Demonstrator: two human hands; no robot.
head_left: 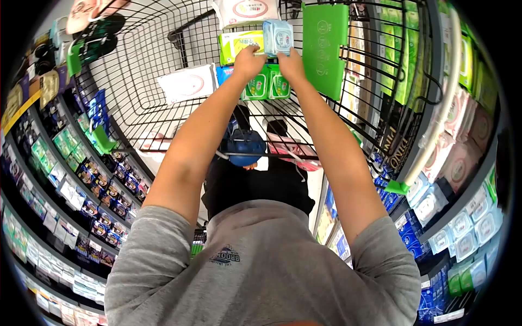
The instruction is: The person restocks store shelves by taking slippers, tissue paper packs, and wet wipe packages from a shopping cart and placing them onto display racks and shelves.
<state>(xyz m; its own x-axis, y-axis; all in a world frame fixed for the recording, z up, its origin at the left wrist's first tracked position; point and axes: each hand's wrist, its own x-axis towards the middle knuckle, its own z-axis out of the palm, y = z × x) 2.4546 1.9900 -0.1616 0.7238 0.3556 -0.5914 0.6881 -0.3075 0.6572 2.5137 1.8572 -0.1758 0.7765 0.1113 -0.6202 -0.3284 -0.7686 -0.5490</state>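
Note:
Both my arms reach into a black wire shopping cart [147, 60]. My left hand [250, 62] is at the lower edge of a light blue pack [278, 37], over a yellow-green pack [234, 46]; its fingers are bent, with the grip partly hidden. Closed at the blue pack's lower right edge is my right hand [291, 62]. Two green packs [266, 84] lie just below my hands. A white pack with a pink ring [187, 84] rests farther left, and another white pack [247, 12] lies at the top.
A green panel [325, 49] stands on the cart's right side. Shelves of small packages [70, 190] curve along the left. More shelves with wipes packs [462, 233] line the right. A hanging dark item and a pink one [81, 13] are at upper left.

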